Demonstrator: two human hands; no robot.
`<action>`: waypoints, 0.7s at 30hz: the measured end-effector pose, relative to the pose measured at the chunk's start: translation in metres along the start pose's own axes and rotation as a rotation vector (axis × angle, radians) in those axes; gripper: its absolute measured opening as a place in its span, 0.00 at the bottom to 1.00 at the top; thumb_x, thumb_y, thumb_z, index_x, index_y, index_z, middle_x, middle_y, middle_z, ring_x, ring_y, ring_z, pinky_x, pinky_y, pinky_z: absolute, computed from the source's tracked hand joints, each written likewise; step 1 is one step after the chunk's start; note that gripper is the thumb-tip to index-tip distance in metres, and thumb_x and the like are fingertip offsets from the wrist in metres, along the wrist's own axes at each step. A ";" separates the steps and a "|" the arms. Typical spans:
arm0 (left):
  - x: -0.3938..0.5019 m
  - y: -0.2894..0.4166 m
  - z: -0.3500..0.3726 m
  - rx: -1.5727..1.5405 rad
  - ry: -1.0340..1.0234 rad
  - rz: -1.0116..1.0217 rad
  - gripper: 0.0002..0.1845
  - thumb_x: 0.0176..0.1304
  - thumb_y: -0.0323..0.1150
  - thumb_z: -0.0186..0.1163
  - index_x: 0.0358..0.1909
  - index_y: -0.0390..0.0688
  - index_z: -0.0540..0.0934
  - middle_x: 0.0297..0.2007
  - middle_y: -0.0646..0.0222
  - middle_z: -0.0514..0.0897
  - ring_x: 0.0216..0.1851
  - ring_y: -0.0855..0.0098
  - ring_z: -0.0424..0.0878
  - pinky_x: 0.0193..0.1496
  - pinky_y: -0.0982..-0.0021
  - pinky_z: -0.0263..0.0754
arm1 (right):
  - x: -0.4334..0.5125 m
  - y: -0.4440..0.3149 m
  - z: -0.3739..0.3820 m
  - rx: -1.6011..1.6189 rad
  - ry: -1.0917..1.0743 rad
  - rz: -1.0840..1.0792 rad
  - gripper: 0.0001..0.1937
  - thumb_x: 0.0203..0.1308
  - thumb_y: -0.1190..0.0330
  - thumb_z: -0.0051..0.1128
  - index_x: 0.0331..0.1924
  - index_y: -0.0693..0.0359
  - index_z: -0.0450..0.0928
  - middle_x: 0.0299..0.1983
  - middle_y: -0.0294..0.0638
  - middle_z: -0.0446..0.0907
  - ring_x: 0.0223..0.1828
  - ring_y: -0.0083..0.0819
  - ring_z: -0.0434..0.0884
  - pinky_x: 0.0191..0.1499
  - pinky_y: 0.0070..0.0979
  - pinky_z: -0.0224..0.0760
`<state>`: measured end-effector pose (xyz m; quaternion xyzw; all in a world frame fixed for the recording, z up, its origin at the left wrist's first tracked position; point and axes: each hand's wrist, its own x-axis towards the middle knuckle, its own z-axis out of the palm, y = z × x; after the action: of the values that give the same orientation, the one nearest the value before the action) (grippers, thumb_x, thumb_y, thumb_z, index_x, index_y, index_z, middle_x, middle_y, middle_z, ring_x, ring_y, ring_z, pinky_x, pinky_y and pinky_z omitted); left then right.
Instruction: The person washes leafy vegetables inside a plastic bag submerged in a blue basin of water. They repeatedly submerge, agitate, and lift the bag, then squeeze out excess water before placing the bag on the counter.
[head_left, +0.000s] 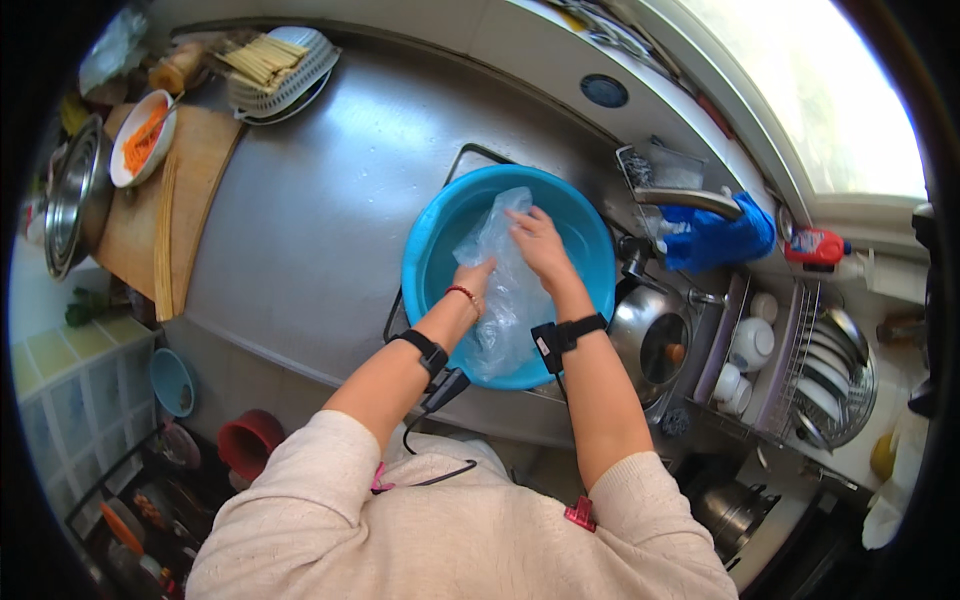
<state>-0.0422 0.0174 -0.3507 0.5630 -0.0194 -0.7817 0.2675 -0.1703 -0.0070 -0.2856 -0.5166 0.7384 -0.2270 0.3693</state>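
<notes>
Over a blue plastic basin (435, 217), both my hands handle a crumpled clear plastic bag (510, 300). My left hand (476, 285) is at the bag's left side, its thumb against the plastic and its other fingers largely hidden. At the upper right of the bag is my right hand (538, 244), its fingers bent on the film near the top end. The bag hangs down inside the basin towards my body. Whether anything is inside the bag, I cannot tell.
A curved faucet (690, 199) with a blue cloth (720, 236) stands right of the basin, above a metal pot lid (649, 337). Dish racks (772, 360) hold bowls and plates. Far left, a cutting board (210, 157) bears a bowl of shredded carrot (142, 139).
</notes>
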 end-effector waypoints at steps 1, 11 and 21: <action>0.010 -0.007 0.000 0.023 0.074 -0.062 0.19 0.64 0.36 0.61 0.52 0.35 0.75 0.42 0.56 0.81 0.37 0.58 0.82 0.39 0.57 0.80 | 0.012 -0.001 0.011 -0.078 -0.095 -0.030 0.23 0.57 0.64 0.61 0.59 0.47 0.76 0.68 0.57 0.60 0.67 0.53 0.64 0.66 0.36 0.60; 0.081 -0.054 -0.035 0.186 0.321 -0.464 0.22 0.64 0.42 0.57 0.58 0.44 0.75 0.54 0.62 0.79 0.53 0.64 0.78 0.54 0.63 0.73 | 0.041 -0.010 0.086 -0.984 -0.902 -0.045 0.35 0.57 0.65 0.60 0.68 0.27 0.60 0.77 0.36 0.37 0.76 0.49 0.42 0.71 0.55 0.48; 0.115 -0.126 -0.039 1.412 -0.349 -0.305 0.21 0.62 0.41 0.57 0.52 0.38 0.78 0.55 0.52 0.78 0.57 0.54 0.76 0.58 0.58 0.71 | 0.087 0.048 0.103 -0.791 -0.791 0.093 0.32 0.56 0.68 0.52 0.68 0.41 0.62 0.73 0.51 0.50 0.69 0.56 0.60 0.68 0.43 0.60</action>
<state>-0.0830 0.0853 -0.5070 0.4650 -0.4811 -0.6898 -0.2767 -0.1352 -0.0656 -0.4109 -0.6286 0.5946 0.2945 0.4058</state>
